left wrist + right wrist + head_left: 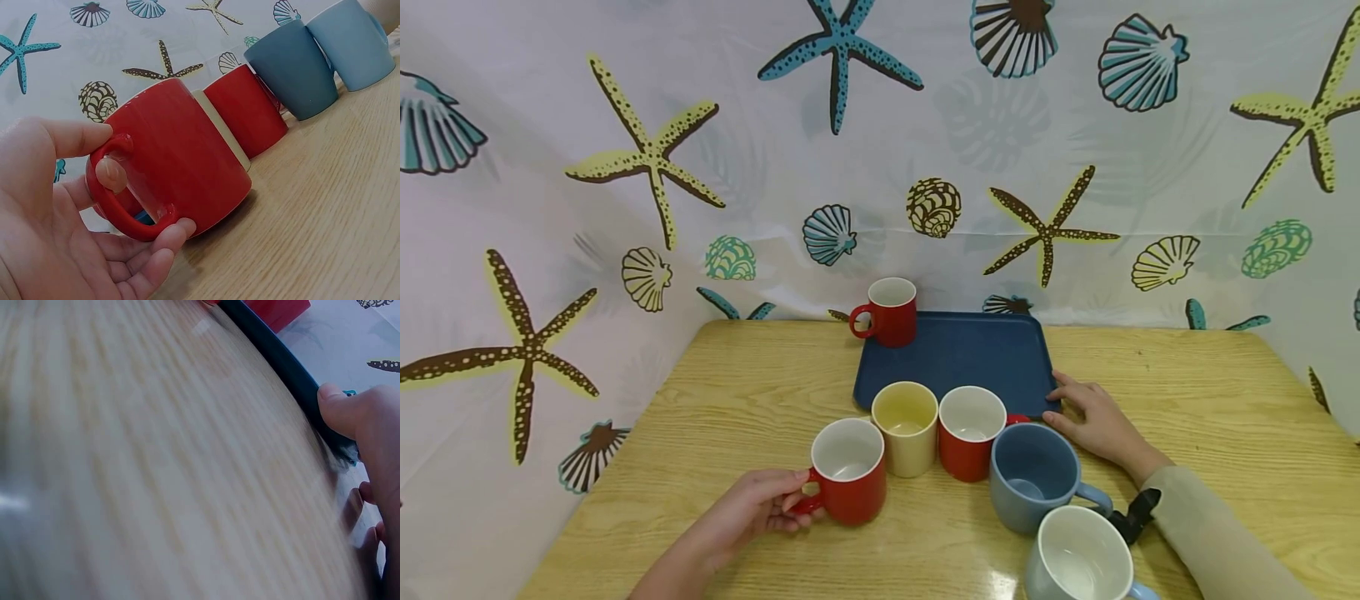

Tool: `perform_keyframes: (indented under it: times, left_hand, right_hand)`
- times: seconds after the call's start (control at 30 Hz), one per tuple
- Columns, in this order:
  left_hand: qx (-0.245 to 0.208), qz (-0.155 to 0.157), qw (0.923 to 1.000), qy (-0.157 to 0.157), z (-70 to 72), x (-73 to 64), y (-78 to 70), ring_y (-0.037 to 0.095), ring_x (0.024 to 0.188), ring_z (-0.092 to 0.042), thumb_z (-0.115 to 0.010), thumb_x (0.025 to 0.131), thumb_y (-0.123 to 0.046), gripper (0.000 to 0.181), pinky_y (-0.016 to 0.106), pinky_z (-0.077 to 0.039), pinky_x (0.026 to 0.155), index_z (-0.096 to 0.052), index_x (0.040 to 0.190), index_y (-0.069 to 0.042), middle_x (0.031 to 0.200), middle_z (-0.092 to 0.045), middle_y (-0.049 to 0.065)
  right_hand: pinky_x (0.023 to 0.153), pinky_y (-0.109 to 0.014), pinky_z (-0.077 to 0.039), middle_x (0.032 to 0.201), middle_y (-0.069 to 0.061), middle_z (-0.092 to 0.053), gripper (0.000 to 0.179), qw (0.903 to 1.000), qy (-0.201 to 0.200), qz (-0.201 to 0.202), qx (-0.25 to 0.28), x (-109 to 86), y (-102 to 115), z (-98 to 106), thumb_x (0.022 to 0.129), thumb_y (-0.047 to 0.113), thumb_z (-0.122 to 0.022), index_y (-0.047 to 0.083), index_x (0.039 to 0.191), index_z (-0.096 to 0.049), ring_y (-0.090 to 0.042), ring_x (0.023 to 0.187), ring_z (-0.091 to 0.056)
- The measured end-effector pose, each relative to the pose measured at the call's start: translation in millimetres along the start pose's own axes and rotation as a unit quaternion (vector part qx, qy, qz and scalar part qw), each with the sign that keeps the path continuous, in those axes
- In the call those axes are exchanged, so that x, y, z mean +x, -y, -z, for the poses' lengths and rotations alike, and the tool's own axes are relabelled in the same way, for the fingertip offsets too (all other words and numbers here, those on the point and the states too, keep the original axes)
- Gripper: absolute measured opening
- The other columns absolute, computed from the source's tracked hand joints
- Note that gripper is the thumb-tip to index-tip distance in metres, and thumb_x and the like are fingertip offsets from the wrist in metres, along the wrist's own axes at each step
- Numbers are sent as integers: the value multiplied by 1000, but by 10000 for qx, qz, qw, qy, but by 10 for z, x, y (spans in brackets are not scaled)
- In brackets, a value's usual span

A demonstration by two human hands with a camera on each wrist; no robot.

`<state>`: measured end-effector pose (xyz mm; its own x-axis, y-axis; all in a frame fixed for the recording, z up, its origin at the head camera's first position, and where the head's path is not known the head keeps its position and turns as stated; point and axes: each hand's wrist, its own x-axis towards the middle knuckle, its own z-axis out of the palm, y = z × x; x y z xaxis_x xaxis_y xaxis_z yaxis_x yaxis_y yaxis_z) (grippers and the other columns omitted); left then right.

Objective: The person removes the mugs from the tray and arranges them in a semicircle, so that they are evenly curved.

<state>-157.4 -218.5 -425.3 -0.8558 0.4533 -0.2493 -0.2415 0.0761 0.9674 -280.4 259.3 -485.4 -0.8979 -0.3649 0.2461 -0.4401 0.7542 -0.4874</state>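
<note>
My left hand holds a red mug with a white inside by its handle, the thumb at the top of the loop and fingers around and below it. That mug is upright, close against a pale yellow mug. To the right a second red mug, a grey-blue mug and a light blue mug line up toward the front. My right hand is at the near right corner of a dark blue tray, fingers loosely extended. Its thumb touches the tray's rim.
Another red mug stands at the back left of the tray, its handle to the left. The wooden table meets a white cloth printed with shells and starfish. A black wrist strap lies beside the grey-blue mug's handle.
</note>
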Motion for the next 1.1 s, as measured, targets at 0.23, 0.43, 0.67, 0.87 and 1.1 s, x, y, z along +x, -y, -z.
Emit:
perform_keyframes:
  times: [0.23, 0.43, 0.67, 0.87, 1.1]
  left_hand:
    - [43, -38, 10000, -25, -11, 26, 24, 19, 75, -62, -48, 96, -27, 37, 33, -50, 73, -47, 64, -10, 83, -67, 10]
    - [13, -82, 10000, 23, -16, 40, 51, 18, 75, -62, -48, 97, -27, 37, 33, -50, 74, -48, 64, -10, 78, -66, 7]
    - [-51, -12, 10000, 70, -5, 39, 70, 17, 77, -63, -48, 96, -27, 36, 32, -49, 74, -48, 64, -11, 78, -66, 6]
    - [-146, 128, 9996, 216, 12, 35, 87, 18, 81, -63, -46, 96, -28, 36, 32, -48, 76, -49, 65, -12, 82, -67, 7]
    - [-248, 269, 9986, 394, 40, 35, 97, 19, 82, -62, -45, 97, -30, 37, 32, -47, 77, -51, 66, -12, 88, -68, 8]
  right_hand:
    - [93, -54, -34, 145, -15, -35, 40, 10000, -4, -11, 19, 0, -17, -10, 87, 41, -62, 10, 112, -63, -35, 116, -41]
    - [93, -55, -34, 145, -16, -34, 40, 10000, 7, -11, 14, -2, -14, -5, 88, 41, -62, 9, 112, -63, -36, 116, -41]
    - [94, -55, -34, 145, -16, -34, 39, 10000, -3, 12, 31, 1, -3, -2, 87, 41, -62, 10, 111, -63, -36, 117, -41]
    - [92, -56, -35, 145, -17, -35, 40, 10000, -4, -36, 17, -2, 7, 10, 88, 42, -62, 9, 111, -63, -37, 116, -40]
    - [93, -57, -34, 146, -17, -33, 41, 9999, 83, -135, 46, -3, 23, 9, 88, 43, -61, 9, 111, -62, -37, 118, -38]
